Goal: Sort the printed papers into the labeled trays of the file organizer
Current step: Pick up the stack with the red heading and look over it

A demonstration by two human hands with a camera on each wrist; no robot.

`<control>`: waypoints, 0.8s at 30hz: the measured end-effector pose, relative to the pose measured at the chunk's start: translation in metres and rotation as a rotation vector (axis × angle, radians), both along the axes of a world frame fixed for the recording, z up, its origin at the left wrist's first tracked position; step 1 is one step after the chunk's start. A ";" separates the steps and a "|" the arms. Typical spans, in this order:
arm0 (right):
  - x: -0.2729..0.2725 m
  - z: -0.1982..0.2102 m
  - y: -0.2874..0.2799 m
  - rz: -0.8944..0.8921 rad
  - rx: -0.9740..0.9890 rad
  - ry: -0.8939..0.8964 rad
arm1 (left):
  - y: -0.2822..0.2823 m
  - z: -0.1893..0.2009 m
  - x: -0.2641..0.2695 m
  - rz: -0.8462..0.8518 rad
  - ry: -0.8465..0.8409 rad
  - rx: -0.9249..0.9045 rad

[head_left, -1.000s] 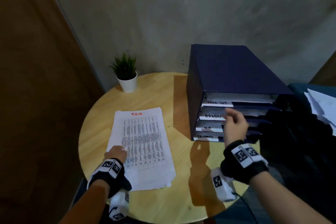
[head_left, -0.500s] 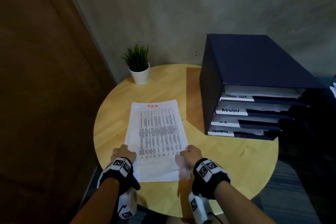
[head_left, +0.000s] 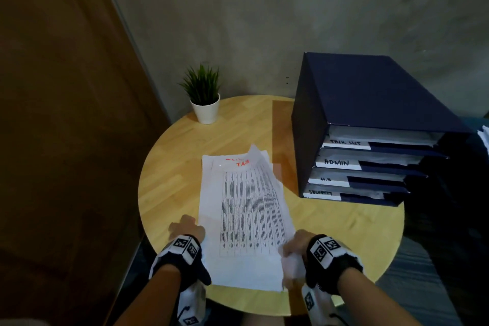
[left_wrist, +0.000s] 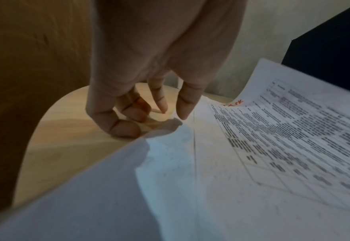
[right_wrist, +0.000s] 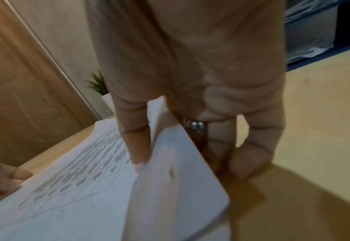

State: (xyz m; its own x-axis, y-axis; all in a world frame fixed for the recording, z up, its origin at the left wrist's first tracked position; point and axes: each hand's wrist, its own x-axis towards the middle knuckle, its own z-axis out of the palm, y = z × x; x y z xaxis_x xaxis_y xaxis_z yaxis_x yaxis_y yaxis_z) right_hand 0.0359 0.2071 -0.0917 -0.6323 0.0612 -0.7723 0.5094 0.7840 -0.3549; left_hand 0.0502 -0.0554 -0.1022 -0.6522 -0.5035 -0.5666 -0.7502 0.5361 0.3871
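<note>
The right hand (head_left: 292,246) pinches the lower right corner of the top printed sheet (head_left: 248,209), lifting it off the paper stack (head_left: 211,172) at the round table's (head_left: 169,167) centre. The left hand (head_left: 186,227), fingers loosely curled and holding nothing, rests at the stack's 8 o'clock edge. The file organizer (head_left: 370,103) stands at 2 o'clock from the sheet.

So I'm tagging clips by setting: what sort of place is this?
Probably a small office corner: a file organizer with hand-labeled trays, printed papers on a round wooden table, and a potted plant.
</note>
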 end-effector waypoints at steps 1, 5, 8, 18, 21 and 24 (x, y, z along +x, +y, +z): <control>-0.001 0.000 0.003 -0.005 -0.005 0.002 | 0.000 0.000 0.001 -0.013 0.000 -0.011; -0.006 0.001 0.004 -0.174 -0.010 0.232 | 0.008 0.000 0.005 -0.118 -0.002 -0.061; -0.009 -0.001 0.000 -0.169 -0.018 0.225 | 0.019 0.002 0.008 -0.141 0.024 -0.043; -0.004 -0.008 0.018 0.023 -0.048 0.134 | 0.023 0.013 -0.001 -0.167 0.072 -0.061; 0.000 0.002 0.030 0.075 -0.052 0.072 | 0.016 0.018 -0.015 -0.127 0.083 0.074; 0.003 0.010 0.038 0.069 -0.076 0.051 | 0.014 0.018 -0.031 -0.024 0.129 0.211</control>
